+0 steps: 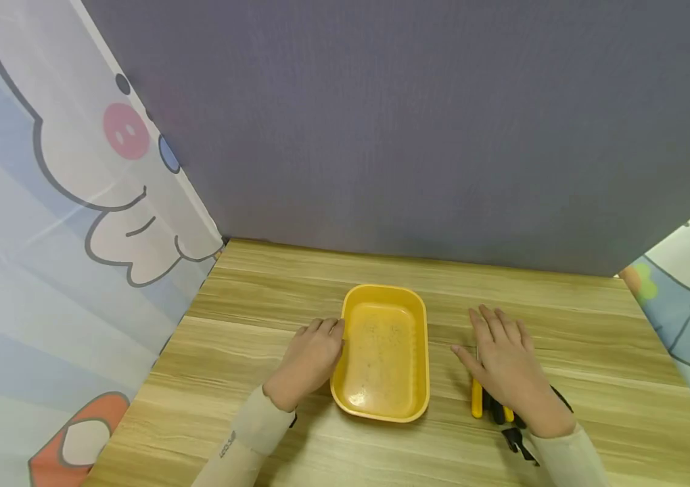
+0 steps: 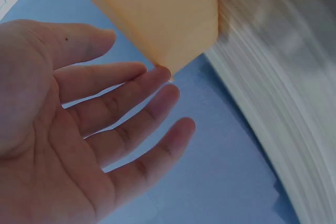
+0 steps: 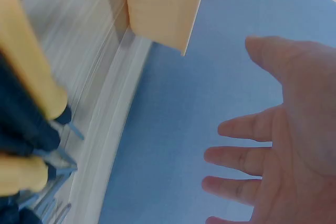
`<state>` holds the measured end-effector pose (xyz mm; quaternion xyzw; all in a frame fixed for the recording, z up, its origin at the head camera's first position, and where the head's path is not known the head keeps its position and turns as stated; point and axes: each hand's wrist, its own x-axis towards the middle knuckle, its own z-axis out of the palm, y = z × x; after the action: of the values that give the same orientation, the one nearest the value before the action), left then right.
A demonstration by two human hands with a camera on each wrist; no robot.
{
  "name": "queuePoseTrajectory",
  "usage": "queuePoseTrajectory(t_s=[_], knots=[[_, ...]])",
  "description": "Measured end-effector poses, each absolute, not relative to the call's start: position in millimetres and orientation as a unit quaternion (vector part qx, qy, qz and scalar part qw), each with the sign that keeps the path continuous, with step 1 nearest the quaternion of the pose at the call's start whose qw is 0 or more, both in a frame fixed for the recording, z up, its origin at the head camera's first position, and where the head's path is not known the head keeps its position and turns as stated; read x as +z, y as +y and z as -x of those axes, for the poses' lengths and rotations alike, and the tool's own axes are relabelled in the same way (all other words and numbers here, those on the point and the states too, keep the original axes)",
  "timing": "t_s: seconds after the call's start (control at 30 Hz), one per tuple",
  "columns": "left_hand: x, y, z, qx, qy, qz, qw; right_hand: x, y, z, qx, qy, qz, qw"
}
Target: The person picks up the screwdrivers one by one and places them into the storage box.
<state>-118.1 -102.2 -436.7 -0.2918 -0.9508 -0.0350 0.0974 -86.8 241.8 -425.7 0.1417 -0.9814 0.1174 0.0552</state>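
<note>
A shallow yellow plastic tray (image 1: 427, 352) lies on the wooden table. My left hand (image 1: 311, 358) is at its left side; in the left wrist view the fingers of the left hand (image 2: 105, 114) are loosely extended, with fingertips at the tray's wall (image 2: 163, 19). Whether they touch it is hard to tell. To the right, my right hand (image 1: 506, 368) hovers with spread fingers over a group of screwdrivers (image 1: 477, 399) with yellow and black handles. In the right wrist view, the right hand (image 3: 273, 145) holds nothing, and the screwdrivers (image 3: 31, 87) show thin metal shafts.
The wood-grain table (image 1: 229, 318) ends at a tall grey panel (image 1: 418, 135) behind. Cartoon-printed curtains (image 1: 47, 284) hang at the left and right. A black strap (image 1: 517, 443) is visible near the right wrist.
</note>
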Motion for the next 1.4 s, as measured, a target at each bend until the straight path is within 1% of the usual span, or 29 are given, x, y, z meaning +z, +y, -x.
queuePoseTrajectory(t_s=[0.2, 0.27, 0.53, 0.63, 0.97, 1.2, 1.4], knots=[[-439.3, -106.7, 118.5, -0.057, -0.95, 0.295, 0.085, -426.3, 258.1, 82.0, 0.082, -0.978, -0.155, 0.112], [-439.1, -107.9, 119.4, -0.067, -0.948, 0.298, 0.085, -425.8, 264.5, 79.9, 0.071, -0.978, -0.154, 0.121], [-438.6, -110.4, 121.7, -0.083, -0.95, 0.295, 0.065, -426.8, 292.3, 69.3, 0.059, -0.982, -0.126, 0.13], [-438.5, -111.0, 122.0, -0.085, -0.948, 0.299, 0.065, -428.4, 302.5, 65.6, 0.052, -0.984, -0.117, 0.122], [-436.1, -112.9, 123.1, -0.093, -0.95, 0.296, 0.041, -432.8, 334.1, 53.6, 0.047, -0.992, -0.097, 0.064], [-434.5, -112.6, 123.4, -0.099, -0.951, 0.292, 0.033, -436.0, 349.8, 52.7, 0.061, -0.995, -0.062, -0.046], [-435.5, -113.3, 123.8, -0.102, -0.949, 0.295, 0.04, -442.1, 354.7, 55.0, 0.087, -0.992, -0.054, -0.069]])
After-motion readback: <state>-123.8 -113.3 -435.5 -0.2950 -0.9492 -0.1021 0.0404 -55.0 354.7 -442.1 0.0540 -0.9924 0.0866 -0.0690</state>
